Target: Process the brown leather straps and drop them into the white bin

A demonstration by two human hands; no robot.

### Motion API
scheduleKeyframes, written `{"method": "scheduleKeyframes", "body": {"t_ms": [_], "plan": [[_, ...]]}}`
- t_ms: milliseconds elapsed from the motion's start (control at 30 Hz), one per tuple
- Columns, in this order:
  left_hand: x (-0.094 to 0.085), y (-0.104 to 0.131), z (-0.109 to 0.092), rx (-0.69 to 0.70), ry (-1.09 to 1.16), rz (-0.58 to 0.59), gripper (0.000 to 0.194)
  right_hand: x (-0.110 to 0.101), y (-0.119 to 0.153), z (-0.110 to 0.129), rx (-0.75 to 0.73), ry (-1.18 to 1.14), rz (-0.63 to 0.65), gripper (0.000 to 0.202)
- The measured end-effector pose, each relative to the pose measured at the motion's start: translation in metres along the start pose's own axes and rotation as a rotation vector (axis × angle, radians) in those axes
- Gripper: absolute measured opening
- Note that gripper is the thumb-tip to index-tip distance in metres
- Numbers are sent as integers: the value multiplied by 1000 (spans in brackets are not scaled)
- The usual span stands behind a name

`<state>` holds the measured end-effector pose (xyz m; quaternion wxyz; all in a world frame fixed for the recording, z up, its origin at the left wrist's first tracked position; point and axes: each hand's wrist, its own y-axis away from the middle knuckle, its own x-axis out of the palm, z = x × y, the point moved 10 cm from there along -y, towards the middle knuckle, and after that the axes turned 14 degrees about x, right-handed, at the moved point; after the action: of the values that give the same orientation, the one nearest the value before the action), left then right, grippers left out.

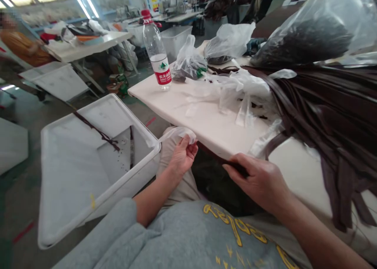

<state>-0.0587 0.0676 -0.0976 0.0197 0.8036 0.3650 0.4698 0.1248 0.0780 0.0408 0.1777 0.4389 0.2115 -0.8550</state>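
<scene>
Big heap of dark brown leather strips (pixel 330 116) drapes over the pale tabletop (pixel 206 123) edge; a tug on one could drag the pile off. White plastic bin (pixel 88 174) sits left, nearly bare. Right hand (pixel 259 182) pinches a dark strip (pixel 235 167) at the table edge. Left hand (pixel 182 157) grips a small clear plastic bag (pixel 179 133) — slippery, might slide free.

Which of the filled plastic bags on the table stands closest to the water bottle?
The small knotted bag with a green patch, just right of the water bottle; the others lie farther right.
</scene>
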Motion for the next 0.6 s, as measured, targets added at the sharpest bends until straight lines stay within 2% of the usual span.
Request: {"method": "scheduleKeyframes", "body": {"t_ms": [233,367,467,533,600], "plan": [[-3,2,9,-17,-3,27,13,17,-10,-5,66,63,16,23],[0,19,28,-67,-24,127,27,32,-23,0,64,119,3,22],[6,29,38,-103,-38,212,39,51,-33,-1,52,139,90,22],[4,22,31,-78,-35,193,43,54,-33,-8,32,141,179,21],[-6,4,11,0,-26,110,45,42,-30,-24,33,141,227,19]]}}
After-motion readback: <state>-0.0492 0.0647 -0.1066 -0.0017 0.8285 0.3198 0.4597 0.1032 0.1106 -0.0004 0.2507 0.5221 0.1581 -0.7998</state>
